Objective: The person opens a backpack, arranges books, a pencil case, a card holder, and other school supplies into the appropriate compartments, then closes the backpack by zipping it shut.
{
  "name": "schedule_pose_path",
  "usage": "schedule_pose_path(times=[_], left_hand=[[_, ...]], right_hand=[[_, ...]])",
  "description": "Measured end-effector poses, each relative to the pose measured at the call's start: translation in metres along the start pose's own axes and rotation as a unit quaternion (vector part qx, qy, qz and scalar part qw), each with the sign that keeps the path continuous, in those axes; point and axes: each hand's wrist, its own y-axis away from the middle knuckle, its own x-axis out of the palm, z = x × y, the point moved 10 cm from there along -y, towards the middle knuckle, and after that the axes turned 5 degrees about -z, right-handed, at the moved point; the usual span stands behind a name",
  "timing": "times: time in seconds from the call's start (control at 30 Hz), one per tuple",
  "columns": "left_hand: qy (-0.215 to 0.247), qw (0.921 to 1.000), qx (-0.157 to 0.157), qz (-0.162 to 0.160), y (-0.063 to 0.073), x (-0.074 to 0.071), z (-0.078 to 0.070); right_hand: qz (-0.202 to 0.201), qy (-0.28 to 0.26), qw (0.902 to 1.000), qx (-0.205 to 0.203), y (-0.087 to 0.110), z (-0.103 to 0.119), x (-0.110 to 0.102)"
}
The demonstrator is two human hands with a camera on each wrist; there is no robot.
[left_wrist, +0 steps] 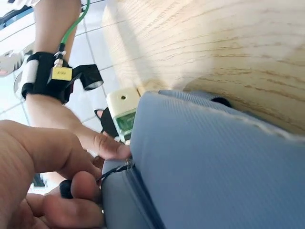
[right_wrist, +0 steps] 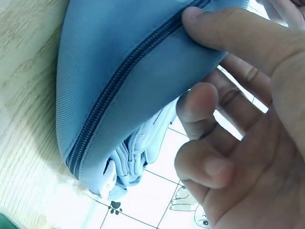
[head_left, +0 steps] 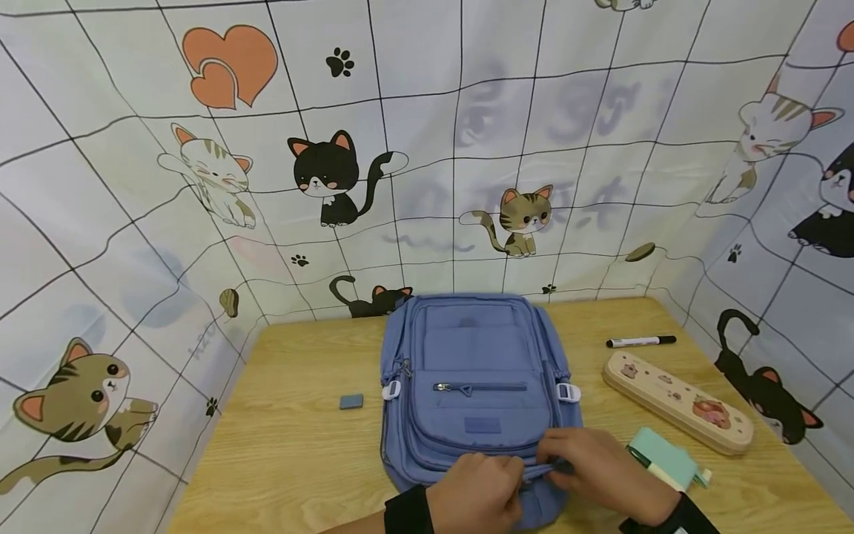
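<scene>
A blue backpack (head_left: 483, 348) lies on its back on the table, front pockets up, its lower end nearest the person. My left hand (head_left: 477, 489) is at this lower edge; in the left wrist view, its curled fingers pinch a dark cord zipper pull (left_wrist: 114, 171), whose black end pokes out between them. Close beside it, my right hand (head_left: 594, 467) grips the bag's edge. The right wrist view shows that thumb (right_wrist: 205, 24) pressed beside the zipper (right_wrist: 116, 86), while the other fingers curl below the fabric. Part of the fingers' grip is hidden behind the cloth.
Right of the backpack lie a black-and-white marker (head_left: 640, 342), a cream pencil case (head_left: 677, 400) and a mint-green item (head_left: 663, 454) with a cream part. A small blue-grey block (head_left: 351, 401) lies to the left. Cat-printed sheeting (head_left: 427, 185) surrounds the wooden table (head_left: 293, 445).
</scene>
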Motion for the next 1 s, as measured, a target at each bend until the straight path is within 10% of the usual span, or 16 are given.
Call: schedule_pose_path(times=[0.3, 0.77, 1.0], left_hand=[[0.080, 0.9923, -0.094, -0.006, 0.038, -0.020, 0.033], [0.145, 0.9600, -0.238, -0.029, 0.100, -0.036, 0.088], [0.120, 0.9630, -0.239, -0.035, 0.107, -0.038, 0.087]], right_hand=[[0.020, 0.021, 0.9991, 0.031, -0.004, -0.009, 0.003], [0.017, 0.016, 0.9992, 0.034, -0.003, -0.012, 0.006], [0.035, 0.031, 0.9987, 0.018, -0.013, 0.006, 0.004]])
